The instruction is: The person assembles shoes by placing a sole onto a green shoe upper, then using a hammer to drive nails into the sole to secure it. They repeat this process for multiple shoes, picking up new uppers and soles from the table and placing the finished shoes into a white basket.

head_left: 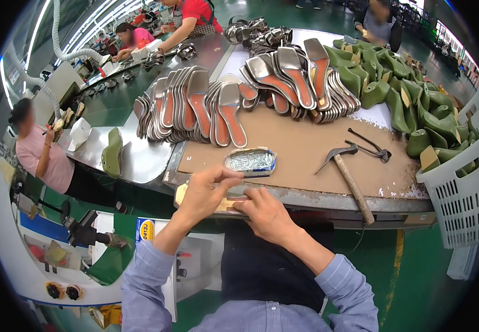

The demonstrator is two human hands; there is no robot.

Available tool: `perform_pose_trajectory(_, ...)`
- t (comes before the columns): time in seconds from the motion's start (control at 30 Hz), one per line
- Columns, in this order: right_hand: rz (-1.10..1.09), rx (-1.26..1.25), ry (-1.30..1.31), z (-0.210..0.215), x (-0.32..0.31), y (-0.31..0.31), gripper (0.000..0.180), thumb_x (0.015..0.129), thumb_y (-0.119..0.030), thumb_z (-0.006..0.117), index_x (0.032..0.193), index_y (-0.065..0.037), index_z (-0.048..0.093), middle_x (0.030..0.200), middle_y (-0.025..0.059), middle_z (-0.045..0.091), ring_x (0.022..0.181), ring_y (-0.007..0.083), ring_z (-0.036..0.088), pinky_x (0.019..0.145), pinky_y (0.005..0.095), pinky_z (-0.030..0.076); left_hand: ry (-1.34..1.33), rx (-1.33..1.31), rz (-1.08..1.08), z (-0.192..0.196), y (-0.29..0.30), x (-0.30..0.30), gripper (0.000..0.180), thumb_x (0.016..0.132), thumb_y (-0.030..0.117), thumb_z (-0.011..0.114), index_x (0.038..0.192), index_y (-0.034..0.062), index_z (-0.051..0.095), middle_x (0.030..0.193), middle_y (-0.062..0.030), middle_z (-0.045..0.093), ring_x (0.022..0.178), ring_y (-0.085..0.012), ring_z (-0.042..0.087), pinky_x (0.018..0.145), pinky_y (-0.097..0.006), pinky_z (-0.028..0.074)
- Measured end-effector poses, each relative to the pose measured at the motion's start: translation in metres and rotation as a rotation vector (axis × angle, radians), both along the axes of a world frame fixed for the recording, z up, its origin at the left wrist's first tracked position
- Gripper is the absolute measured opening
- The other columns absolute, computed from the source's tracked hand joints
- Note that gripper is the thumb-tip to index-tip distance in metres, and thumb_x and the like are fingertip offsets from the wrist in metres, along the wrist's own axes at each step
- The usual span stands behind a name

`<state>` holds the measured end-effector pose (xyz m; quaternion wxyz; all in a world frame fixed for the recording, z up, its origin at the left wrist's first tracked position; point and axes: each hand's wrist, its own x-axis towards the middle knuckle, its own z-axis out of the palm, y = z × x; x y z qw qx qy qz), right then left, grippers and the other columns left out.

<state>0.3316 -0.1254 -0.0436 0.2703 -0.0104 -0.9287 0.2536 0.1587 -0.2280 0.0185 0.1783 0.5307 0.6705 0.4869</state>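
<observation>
My two hands meet at the near edge of the workbench. My left hand [207,191] is closed in a pinch, fingertips just in front of a small shallow box [251,161] with shiny grey-green contents and blue on its edge; whatever it pinches is too small to make out. Beside it, my right hand [267,214] has curled fingers on a pale tan piece [226,205], mostly hidden under both hands. To the right, a hammer [350,185] with a wooden handle lies on the brown board, with dark metal pincers [375,148] beyond its head.
Stacks of metal-rimmed, orange-centred insole-shaped plates [198,105] stand across the back. Green shoe lasts [405,94] are heaped at the right, above a white slotted basket [455,188]. One green last [112,152] lies on the metal table at left. Other people work beyond.
</observation>
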Motion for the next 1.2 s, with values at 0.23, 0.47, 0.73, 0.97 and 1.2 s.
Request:
perform_pose_trajectory(0.23, -0.243, -0.096, 0.006, 0.027, 0.053, 0.035, 0.045, 0.084, -0.025, 0.077, 0.124, -0.010, 0.063, 0.130, 0.0225, 0.056, 0.117, 0.0422, 0.057, 0.099, 0.0502, 0.048, 0.075, -0.078, 0.057, 0.001, -0.012, 0.010, 0.015, 0.091, 0.005, 0.070, 0.105, -0.0007, 0.068, 0.091, -0.0105, 0.074, 0.086, -0.0170, 0.071, 0.077, -0.030, 0.055)
perform_pose_trajectory(0.47, -0.868, 0.301, -0.547, -0.008, 0.156, 0.125, 0.048, 0.091, -0.008, 0.063, 0.138, -0.016, 0.056, 0.122, 0.0197, 0.059, 0.105, 0.0400, 0.059, 0.089, 0.0468, 0.050, 0.114, -0.217, -0.032, 0.023, -0.008, 0.017, 0.013, 0.094, 0.007, 0.067, 0.105, 0.0002, 0.069, 0.102, -0.0127, 0.076, 0.102, -0.0195, 0.072, 0.088, -0.033, 0.054)
perform_pose_trajectory(0.73, -0.756, -0.603, -0.124, 0.016, 0.152, 0.080, 0.045, 0.104, -0.005, 0.045, 0.149, -0.011, 0.043, 0.080, 0.0135, 0.057, 0.069, 0.0247, 0.060, 0.066, 0.0374, 0.052, 0.349, -0.204, -0.087, 0.004, -0.002, 0.033, 0.009, 0.091, 0.013, 0.070, 0.096, 0.0066, 0.073, 0.115, -0.0104, 0.074, 0.119, -0.0366, 0.064, 0.102, -0.043, 0.048)
perform_pose_trajectory(0.97, -0.667, -0.469, -0.113, -0.003, 0.156, 0.055, 0.046, 0.106, -0.006, 0.044, 0.152, -0.011, 0.039, 0.071, 0.0096, 0.054, 0.062, 0.0174, 0.053, 0.062, 0.0318, 0.048, 0.121, -0.381, -0.036, 0.009, -0.001, 0.030, 0.013, 0.090, 0.010, 0.070, 0.098, 0.0015, 0.073, 0.109, -0.0158, 0.075, 0.096, -0.0249, 0.073, 0.086, -0.034, 0.055)
perform_pose_trajectory(1.2, -0.653, -0.570, -0.179, 0.009, 0.160, 0.046, 0.046, 0.107, -0.009, 0.045, 0.153, -0.012, 0.039, 0.063, 0.0053, 0.049, 0.055, 0.0134, 0.048, 0.055, 0.0299, 0.044, 0.176, -0.373, -0.039, 0.008, -0.001, 0.032, 0.013, 0.089, 0.011, 0.071, 0.099, 0.0020, 0.074, 0.109, -0.0140, 0.075, 0.095, -0.0249, 0.074, 0.085, -0.035, 0.055)
